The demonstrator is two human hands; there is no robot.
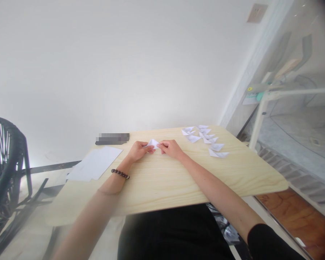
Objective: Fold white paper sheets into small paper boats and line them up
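Between my two hands is a small piece of folded white paper (153,143), its peak pointing up. My left hand (138,151), below a dark beaded bracelet, pinches its left side. My right hand (171,148) grips the right corner between thumb and fingers. Both hands are just above the wooden table (162,187). To the right, several folded paper boats (206,136) stand in a loose group on the tabletop. Fingers hide the lower part of the folded paper.
White paper sheets (97,163) lie at the table's left, overhanging its edge. Behind them sits a dark, pixelated object (112,139). A woven chair (9,159) stands at far left, and a white metal frame (260,119) rises on the right. The wall (151,72) borders the table's back.
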